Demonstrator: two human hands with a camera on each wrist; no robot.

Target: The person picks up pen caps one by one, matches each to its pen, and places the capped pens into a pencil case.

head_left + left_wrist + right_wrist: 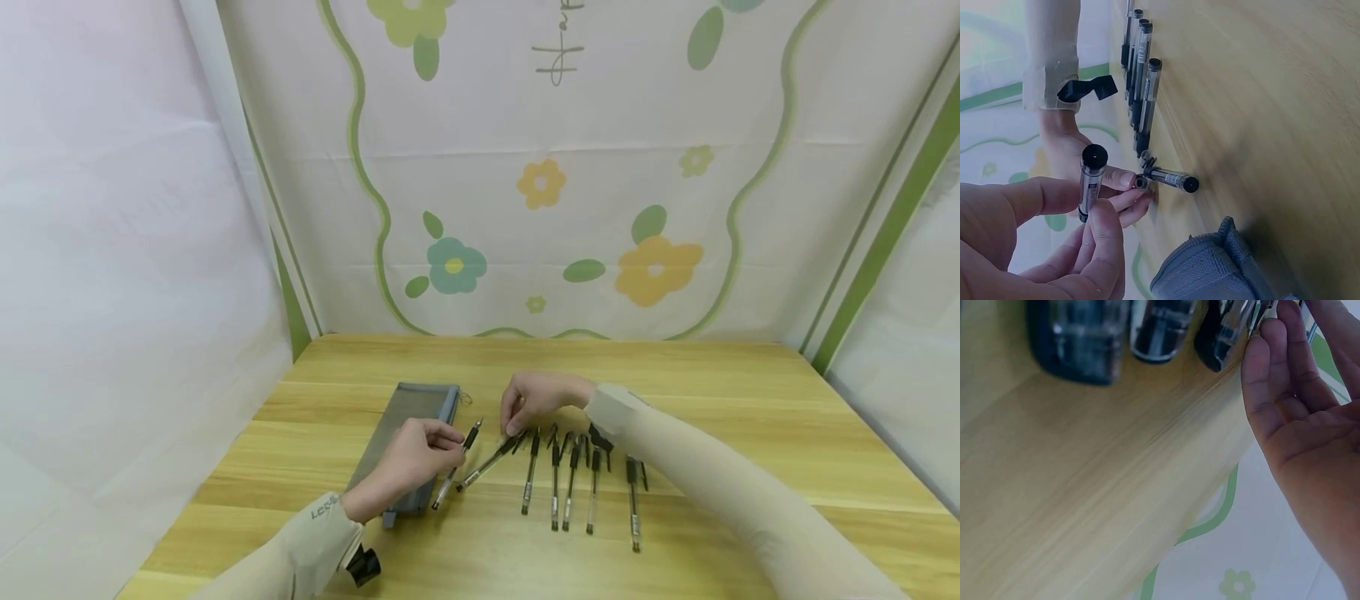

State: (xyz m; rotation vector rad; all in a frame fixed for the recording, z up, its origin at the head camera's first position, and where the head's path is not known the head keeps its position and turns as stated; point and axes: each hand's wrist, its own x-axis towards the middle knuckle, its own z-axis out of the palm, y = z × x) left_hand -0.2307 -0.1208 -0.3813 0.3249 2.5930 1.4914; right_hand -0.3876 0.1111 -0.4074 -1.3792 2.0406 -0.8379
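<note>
One clear, black-gripped pen is being pinched by my left hand; nearer the wooden tabletop's far edge, my right hand is pinching, seemingly, a clear cap.

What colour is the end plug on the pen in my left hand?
Black. The end plug shows best in the left wrist view.

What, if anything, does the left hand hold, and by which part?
The left hand pinches a pen near the middle of its length.

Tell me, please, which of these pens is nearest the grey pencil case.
The leftmost pen in the head view, pinched in the left hand beside the pencil case; the other pens are farther right.
</note>
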